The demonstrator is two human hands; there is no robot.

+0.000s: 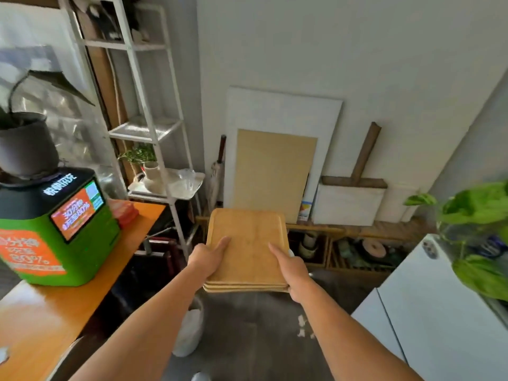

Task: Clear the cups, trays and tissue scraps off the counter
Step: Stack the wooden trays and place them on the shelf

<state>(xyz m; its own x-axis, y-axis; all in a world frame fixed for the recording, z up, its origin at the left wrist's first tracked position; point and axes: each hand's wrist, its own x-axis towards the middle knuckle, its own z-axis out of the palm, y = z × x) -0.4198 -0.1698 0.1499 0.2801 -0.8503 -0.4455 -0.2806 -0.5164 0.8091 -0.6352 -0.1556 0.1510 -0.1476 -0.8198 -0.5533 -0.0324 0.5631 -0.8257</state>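
Note:
A stack of three wooden trays (pixel 247 243) is held level in the air in front of me, above the floor. My left hand (pixel 207 255) grips its left edge with the thumb lying on top. My right hand (pixel 292 266) grips the right edge the same way, fingers hidden underneath. The orange wooden counter (pixel 55 312) runs along the left. A small white scrap (pixel 4 353) lies at its near left edge. Several white tissue scraps (pixel 302 327) lie on the grey floor below my right forearm.
A green machine with a screen (pixel 60 229) and a dark plant pot stand on the counter. A white shelf rack (pixel 154 133) holds a tray with a vase and glass. Boards lean on the wall ahead. A white fridge (pixel 439 312) and leafy plant stand right. A white bin bag (pixel 189 325) sits below.

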